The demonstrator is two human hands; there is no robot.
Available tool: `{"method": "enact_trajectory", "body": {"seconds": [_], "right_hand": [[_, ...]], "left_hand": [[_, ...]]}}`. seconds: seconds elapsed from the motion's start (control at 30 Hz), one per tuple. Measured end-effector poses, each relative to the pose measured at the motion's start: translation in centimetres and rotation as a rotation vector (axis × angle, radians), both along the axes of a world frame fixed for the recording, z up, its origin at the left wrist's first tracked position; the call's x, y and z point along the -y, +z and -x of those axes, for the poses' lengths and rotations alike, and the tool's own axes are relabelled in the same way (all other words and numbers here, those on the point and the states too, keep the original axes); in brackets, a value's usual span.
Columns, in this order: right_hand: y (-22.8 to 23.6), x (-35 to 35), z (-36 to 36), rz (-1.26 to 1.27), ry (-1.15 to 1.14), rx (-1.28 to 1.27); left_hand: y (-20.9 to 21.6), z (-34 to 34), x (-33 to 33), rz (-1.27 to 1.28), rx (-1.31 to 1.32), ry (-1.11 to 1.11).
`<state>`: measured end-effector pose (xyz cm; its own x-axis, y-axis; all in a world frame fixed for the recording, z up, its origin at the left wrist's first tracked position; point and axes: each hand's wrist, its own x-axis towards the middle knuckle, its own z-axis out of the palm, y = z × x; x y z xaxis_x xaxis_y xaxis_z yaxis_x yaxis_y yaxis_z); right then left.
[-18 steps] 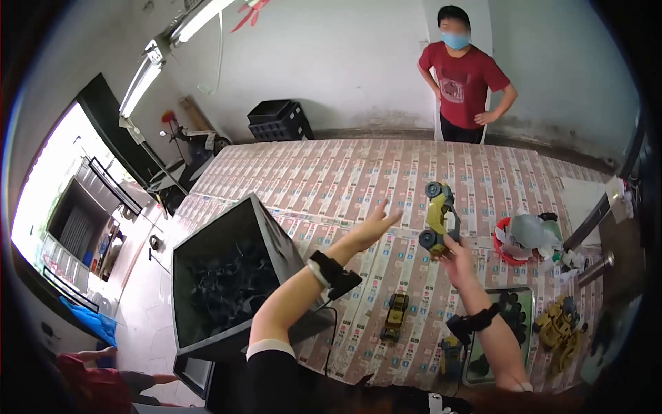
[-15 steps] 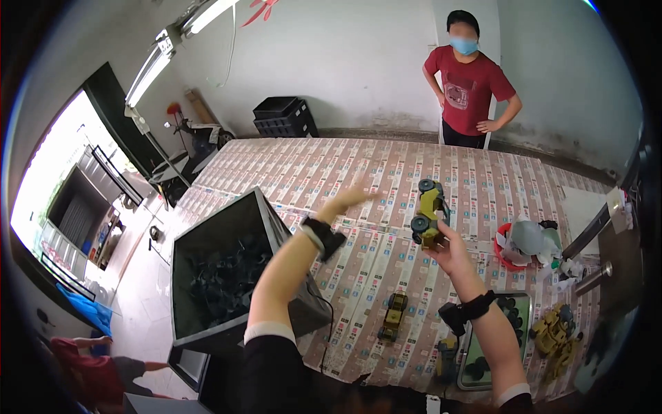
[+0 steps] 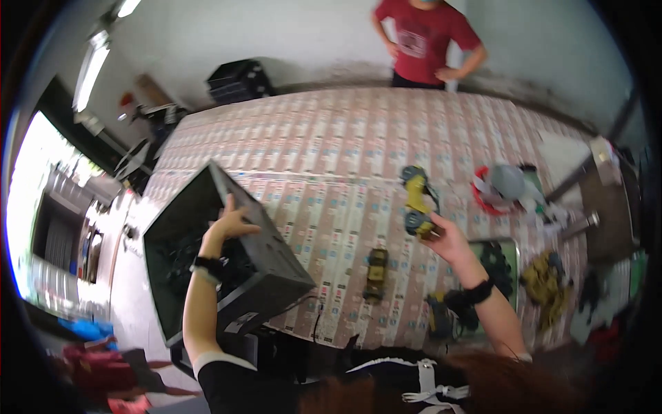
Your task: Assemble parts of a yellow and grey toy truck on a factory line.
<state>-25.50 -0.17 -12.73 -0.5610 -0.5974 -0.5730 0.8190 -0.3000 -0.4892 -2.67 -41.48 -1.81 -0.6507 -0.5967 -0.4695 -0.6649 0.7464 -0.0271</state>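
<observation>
A worker's right hand (image 3: 447,240) grasps a yellow toy vehicle (image 3: 416,193) by its near end, raised over a patterned tabletop (image 3: 317,138), while the left hand (image 3: 233,222), fingers spread and gripping nothing visible, hangs at the opening of a dark bin (image 3: 272,259). Below, 1 more toy vehicle (image 3: 376,276) lies between the bin and a tray (image 3: 516,276) of dark round parts (image 3: 495,259), as 1 person in a red shirt (image 3: 431,41) stands across the table, arms bent.
</observation>
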Motion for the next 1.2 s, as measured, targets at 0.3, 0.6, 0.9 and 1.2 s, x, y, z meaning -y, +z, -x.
{"method": "enact_trajectory", "body": {"seconds": [0.3,0.6,0.9,1.2], "right_hand": [[-0.9,-1.1,-2.8,0.030,-0.135,-0.405],[-0.6,-1.7,-5.0,-0.193,-0.322,-0.630],[-7.4,-0.4,-1.7,-1.225,0.158,-1.111],[-13.4,-7.6,-0.8,-1.002,0.297,-1.215]], "left_hand": [[0.7,8.1,-18.4,-0.954,-0.686,-0.099],[-10.5,14.2,-28.1,-1.581,-0.781,0.406],[-16.4,15.3,-25.5,-1.180,-0.861,0.402],[-7.6,3.2,-20.0,-0.939,-0.970,0.409]]}}
